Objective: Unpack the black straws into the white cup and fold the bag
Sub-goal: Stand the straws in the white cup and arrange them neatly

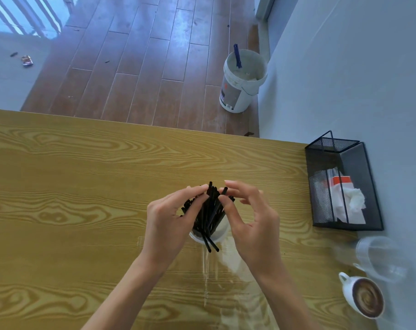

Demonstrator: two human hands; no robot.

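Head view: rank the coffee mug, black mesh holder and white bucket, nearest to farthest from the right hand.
From the right hand:
1. Black mesh holder, on the table's right edge.
2. Coffee mug, near right corner; close to the holder's distance.
3. White bucket, on the floor beyond the table.

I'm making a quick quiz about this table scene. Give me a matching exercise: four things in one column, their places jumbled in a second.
1. black straws
2. coffee cup
3. clear bag
4. bucket

a. on the wooden floor
b. flat on the table, between the forearms
c. standing in the white cup
d. at the table's near right corner

Pairs: 1-c, 2-d, 3-b, 4-a
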